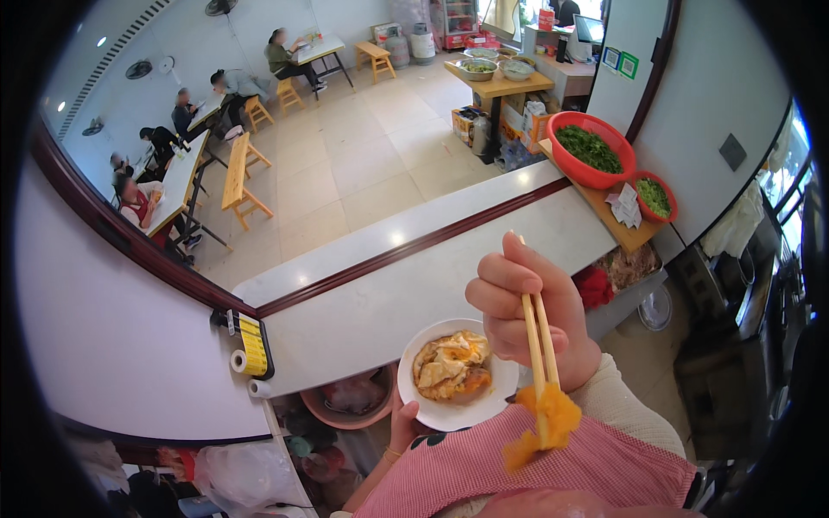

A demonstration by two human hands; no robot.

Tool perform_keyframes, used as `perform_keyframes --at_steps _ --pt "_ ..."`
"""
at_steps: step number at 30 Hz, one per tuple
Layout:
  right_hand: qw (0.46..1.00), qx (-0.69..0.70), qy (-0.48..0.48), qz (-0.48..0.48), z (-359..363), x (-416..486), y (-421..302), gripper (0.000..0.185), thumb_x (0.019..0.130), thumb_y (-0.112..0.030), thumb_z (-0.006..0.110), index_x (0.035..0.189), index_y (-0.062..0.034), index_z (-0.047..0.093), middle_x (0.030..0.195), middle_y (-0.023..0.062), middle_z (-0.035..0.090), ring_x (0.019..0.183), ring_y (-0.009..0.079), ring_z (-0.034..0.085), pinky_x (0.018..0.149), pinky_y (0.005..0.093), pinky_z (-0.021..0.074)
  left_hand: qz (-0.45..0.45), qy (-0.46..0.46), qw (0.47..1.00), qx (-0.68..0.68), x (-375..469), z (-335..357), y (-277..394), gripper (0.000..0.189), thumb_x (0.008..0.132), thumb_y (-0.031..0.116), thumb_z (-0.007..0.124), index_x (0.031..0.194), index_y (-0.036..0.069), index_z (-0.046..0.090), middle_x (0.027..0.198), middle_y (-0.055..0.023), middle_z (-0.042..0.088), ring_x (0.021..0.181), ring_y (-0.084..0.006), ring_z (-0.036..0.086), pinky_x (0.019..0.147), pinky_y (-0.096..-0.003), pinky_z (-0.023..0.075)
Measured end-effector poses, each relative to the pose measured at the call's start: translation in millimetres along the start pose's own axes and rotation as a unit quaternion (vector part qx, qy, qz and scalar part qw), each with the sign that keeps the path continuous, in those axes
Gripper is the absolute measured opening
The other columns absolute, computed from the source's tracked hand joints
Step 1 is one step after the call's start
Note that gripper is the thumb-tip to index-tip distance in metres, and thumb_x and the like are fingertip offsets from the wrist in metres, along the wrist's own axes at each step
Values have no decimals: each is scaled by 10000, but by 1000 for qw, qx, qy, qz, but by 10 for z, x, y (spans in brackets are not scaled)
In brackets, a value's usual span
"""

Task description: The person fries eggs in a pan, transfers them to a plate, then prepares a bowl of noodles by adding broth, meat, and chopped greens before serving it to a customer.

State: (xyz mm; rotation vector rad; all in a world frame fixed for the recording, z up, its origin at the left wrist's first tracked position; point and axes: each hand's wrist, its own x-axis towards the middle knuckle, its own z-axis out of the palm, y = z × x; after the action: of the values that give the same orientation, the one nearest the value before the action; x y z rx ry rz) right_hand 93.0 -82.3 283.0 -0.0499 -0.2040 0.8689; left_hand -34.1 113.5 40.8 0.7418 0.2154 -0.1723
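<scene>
My right hand (pixel 534 304) is closed around a pair of wooden chopsticks (pixel 541 349). Between their lower tips is a piece of orange-yellow food (pixel 554 417), close above the pink checked apron (pixel 414 476). My left hand (pixel 407 417) grips the lower left rim of a round white plate (pixel 443 417), held at the near edge of the counter; the fingers under it are hidden. On the plate lies a fried egg (pixel 450 366), browned at its edges, with orange pieces and a little sauce.
A pale counter (pixel 363 317) runs ahead, with a dark red rail along it. At right stand a large red basin (pixel 631 155) of chopped greens and a smaller one (pixel 673 210). A pink tub (pixel 350 424) sits below. People sit at tables beyond, near a wooden bench (pixel 237 171).
</scene>
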Motion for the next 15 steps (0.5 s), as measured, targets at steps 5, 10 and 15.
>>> perform_keyframes --at_steps 5,10,15 --pt "978 -166 120 -37 -304 -62 69 447 1044 -396 326 730 -96 430 678 39 439 394 129 494 357 216 409 23 6 1000 18 -62 54 70 847 777 337 708 1445 28 290 1374 -157 456 1209 -269 517 974 -389 482" --pt "827 -510 173 -159 -856 -335 155 424 1051 -290 350 763 -4 472 709 103 487 451 173 571 376 245 444 57 45 997 -5 -243 53 106 866 789 349 713 1454 2 279 1392 -130 445 1227 -234 489 1004 -369 436" --pt "771 -572 186 -208 -1028 -518 88 421 1048 -305 360 771 -6 461 723 91 462 460 165 574 384 244 455 57 59 997 5 -180 160 237 829 814 342 677 1458 11 272 1395 -141 442 1264 -244 463 1029 -374 419"
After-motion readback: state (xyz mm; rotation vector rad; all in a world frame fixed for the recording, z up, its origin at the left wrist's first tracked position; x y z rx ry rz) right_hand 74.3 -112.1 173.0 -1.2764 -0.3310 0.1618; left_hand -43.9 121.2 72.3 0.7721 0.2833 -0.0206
